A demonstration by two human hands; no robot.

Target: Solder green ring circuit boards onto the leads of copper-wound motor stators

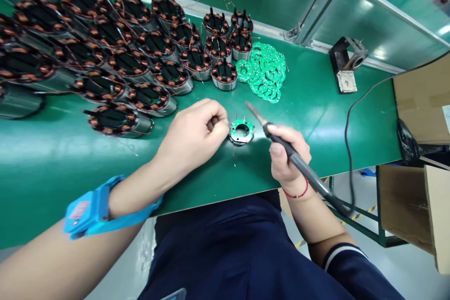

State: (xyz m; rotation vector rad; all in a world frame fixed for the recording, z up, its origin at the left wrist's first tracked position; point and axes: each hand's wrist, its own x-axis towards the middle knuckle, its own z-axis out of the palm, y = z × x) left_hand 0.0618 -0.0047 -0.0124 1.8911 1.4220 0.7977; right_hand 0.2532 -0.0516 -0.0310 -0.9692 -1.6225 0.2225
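A small motor stator stands on the green bench with a ring-shaped green circuit board on top. Thin wire ends stick out around it. My left hand is closed in a pinch at the board's left edge; whatever its fingertips grip is hidden. A soldering iron is held in my right hand, to the right of the stator. Its tip points up and left, above the board and apart from it.
Several wound stators stand in rows at the left and back. Beside them lies a heap of ring-shaped boards. A soldering iron stand is at the back right. The iron's cord loops across the right side, near cardboard boxes.
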